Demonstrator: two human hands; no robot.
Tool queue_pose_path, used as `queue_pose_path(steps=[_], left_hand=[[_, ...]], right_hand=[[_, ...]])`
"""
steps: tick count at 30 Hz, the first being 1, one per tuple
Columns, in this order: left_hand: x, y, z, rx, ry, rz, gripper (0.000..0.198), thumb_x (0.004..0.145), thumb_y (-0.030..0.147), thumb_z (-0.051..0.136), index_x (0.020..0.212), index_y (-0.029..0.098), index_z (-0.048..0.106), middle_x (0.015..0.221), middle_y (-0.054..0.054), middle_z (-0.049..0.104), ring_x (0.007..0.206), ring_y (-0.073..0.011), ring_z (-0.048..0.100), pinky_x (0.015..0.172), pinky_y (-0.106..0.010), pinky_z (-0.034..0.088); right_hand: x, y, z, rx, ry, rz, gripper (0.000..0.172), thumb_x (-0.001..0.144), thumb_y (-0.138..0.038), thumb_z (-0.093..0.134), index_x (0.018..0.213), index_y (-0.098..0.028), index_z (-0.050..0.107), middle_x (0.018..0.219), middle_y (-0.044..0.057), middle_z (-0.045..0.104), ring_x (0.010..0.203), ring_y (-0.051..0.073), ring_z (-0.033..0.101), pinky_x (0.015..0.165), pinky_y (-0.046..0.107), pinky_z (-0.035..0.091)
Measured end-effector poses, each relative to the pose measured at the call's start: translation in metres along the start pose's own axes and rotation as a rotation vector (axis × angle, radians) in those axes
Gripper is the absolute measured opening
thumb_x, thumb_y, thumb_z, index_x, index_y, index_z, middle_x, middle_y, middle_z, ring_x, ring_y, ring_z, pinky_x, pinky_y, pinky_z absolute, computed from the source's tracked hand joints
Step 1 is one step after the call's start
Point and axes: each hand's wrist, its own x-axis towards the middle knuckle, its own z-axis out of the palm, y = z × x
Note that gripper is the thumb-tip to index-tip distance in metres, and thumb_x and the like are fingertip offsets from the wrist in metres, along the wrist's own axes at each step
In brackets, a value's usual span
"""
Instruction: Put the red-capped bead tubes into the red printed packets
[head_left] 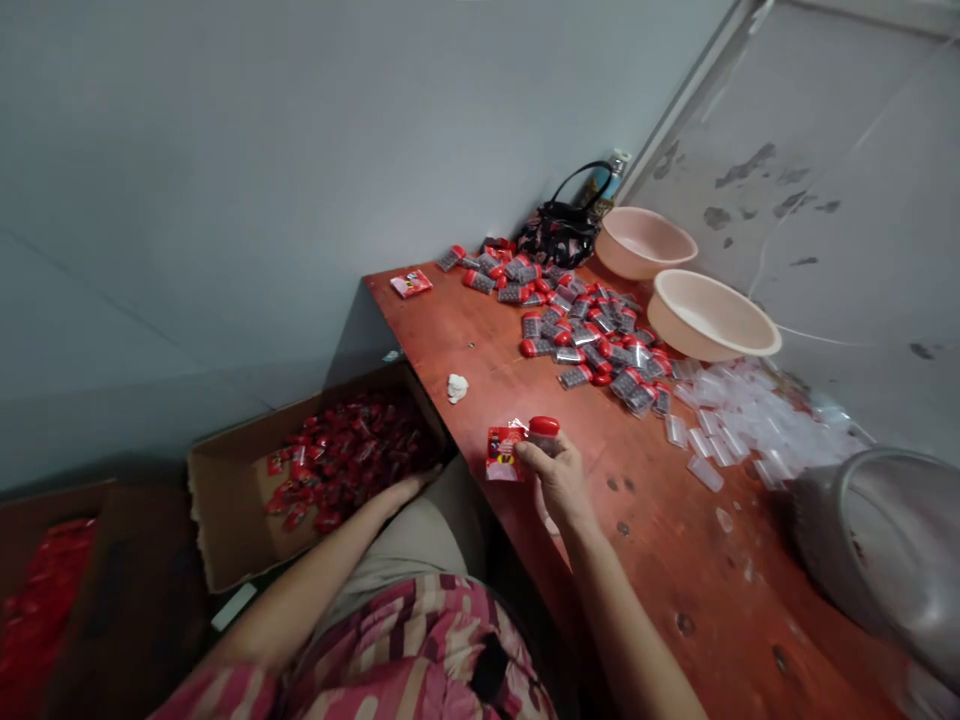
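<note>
My right hand (559, 480) is closed above the table edge, holding a small clear container with a red cap (544, 426). Under its thumb sits a printed red packet (504, 453). My left hand (411, 487) is low beside my thigh, by the right side of a cardboard box (229, 540) of red packets (352, 450); its fingers are hard to make out. Many filled containers with red caps (585, 330) lie spread on the red table (480, 320). Clear empty containers (750, 410) are heaped farther right.
Two pale plastic basins (712, 315) and a dark handbag (559, 235) stand along the back. A metal pot (892, 550) is at the right. A white crumpled lump (457, 388) and a flat red packet (411, 284) lie near the left edge. Another box with red items (49, 600) is at lower left.
</note>
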Motion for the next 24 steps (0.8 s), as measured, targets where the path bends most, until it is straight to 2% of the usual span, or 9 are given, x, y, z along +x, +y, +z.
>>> queue_pose_path(steps=[4, 9, 12, 14, 16, 18, 20, 22, 24], left_hand=[[-0.002, -0.015, 0.002, -0.073, -0.107, -0.084, 0.030, 0.050, 0.032, 0.072, 0.074, 0.015, 0.066, 0.066, -0.009, 0.069, 0.073, -0.0262, 0.064, 0.069, -0.038, 0.047], [-0.008, -0.031, -0.022, -0.126, -0.201, -0.116, 0.019, 0.046, 0.017, 0.069, 0.065, 0.014, 0.067, 0.055, -0.006, 0.067, 0.065, -0.0253, 0.064, 0.066, -0.038, 0.048], [-0.015, -0.028, -0.033, -0.102, -0.208, -0.059, 0.014, 0.047, 0.014, 0.067, 0.061, 0.016, 0.068, 0.057, -0.005, 0.067, 0.066, -0.0240, 0.064, 0.067, -0.036, 0.047], [-0.021, -0.015, -0.034, -0.073, -0.202, 0.000, 0.014, 0.048, 0.013, 0.067, 0.061, 0.018, 0.068, 0.061, -0.004, 0.068, 0.070, -0.0227, 0.063, 0.069, -0.033, 0.047], [-0.031, 0.008, -0.027, -0.059, -0.207, 0.074, 0.015, 0.052, 0.017, 0.067, 0.067, 0.019, 0.070, 0.073, -0.005, 0.070, 0.078, -0.0206, 0.062, 0.072, -0.028, 0.046], [-0.047, 0.035, -0.012, -0.085, -0.248, 0.209, 0.025, 0.062, 0.027, 0.064, 0.085, 0.017, 0.069, 0.088, -0.009, 0.068, 0.082, -0.0212, 0.061, 0.073, -0.029, 0.046], [-0.065, 0.060, 0.008, -0.174, -0.389, 0.255, 0.035, 0.068, 0.036, 0.060, 0.095, 0.014, 0.065, 0.094, -0.013, 0.066, 0.083, -0.0237, 0.061, 0.073, -0.033, 0.047], [-0.079, 0.075, 0.030, -0.232, -0.462, 0.249, 0.035, 0.067, 0.037, 0.062, 0.091, 0.012, 0.066, 0.088, -0.013, 0.066, 0.080, -0.0229, 0.061, 0.072, -0.033, 0.047], [-0.086, 0.079, 0.049, -0.260, -0.456, 0.225, 0.028, 0.063, 0.035, 0.066, 0.079, 0.012, 0.067, 0.079, -0.010, 0.067, 0.073, -0.0202, 0.061, 0.071, -0.034, 0.049]], right_hand=[[-0.003, 0.007, -0.008, -0.052, 0.061, -0.001, 0.027, 0.060, -0.026, 0.069, 0.081, -0.017, 0.056, 0.065, -0.002, 0.057, 0.055, 0.012, 0.052, 0.053, 0.025, 0.043], [0.000, 0.014, -0.005, -0.016, 0.044, 0.005, 0.026, 0.060, -0.024, 0.070, 0.081, -0.017, 0.056, 0.062, -0.003, 0.055, 0.051, 0.011, 0.051, 0.050, 0.024, 0.042], [0.000, 0.010, 0.004, -0.008, -0.006, 0.021, 0.022, 0.061, -0.023, 0.069, 0.079, -0.018, 0.056, 0.063, -0.002, 0.057, 0.052, 0.012, 0.052, 0.052, 0.025, 0.042], [0.000, 0.007, 0.008, -0.011, -0.037, 0.031, 0.021, 0.062, -0.021, 0.069, 0.079, -0.017, 0.057, 0.064, -0.001, 0.058, 0.055, 0.013, 0.054, 0.054, 0.026, 0.043], [0.001, 0.004, 0.011, -0.011, -0.059, 0.038, 0.021, 0.061, -0.021, 0.068, 0.079, -0.017, 0.057, 0.064, -0.002, 0.059, 0.055, 0.012, 0.054, 0.055, 0.025, 0.043], [0.001, 0.003, 0.011, -0.002, -0.078, 0.034, 0.022, 0.060, -0.022, 0.069, 0.078, -0.017, 0.056, 0.063, -0.002, 0.058, 0.054, 0.012, 0.053, 0.054, 0.024, 0.042], [0.000, 0.003, 0.011, 0.005, -0.092, 0.015, 0.022, 0.060, -0.023, 0.068, 0.077, -0.017, 0.056, 0.064, -0.003, 0.058, 0.055, 0.012, 0.053, 0.056, 0.024, 0.042], [-0.002, 0.004, 0.010, 0.010, -0.103, -0.010, 0.021, 0.061, -0.023, 0.068, 0.077, -0.017, 0.057, 0.067, -0.002, 0.059, 0.057, 0.012, 0.053, 0.058, 0.024, 0.043], [-0.005, 0.006, 0.009, 0.014, -0.116, -0.023, 0.020, 0.061, -0.023, 0.067, 0.078, -0.017, 0.057, 0.068, -0.002, 0.059, 0.059, 0.012, 0.053, 0.059, 0.024, 0.044]])
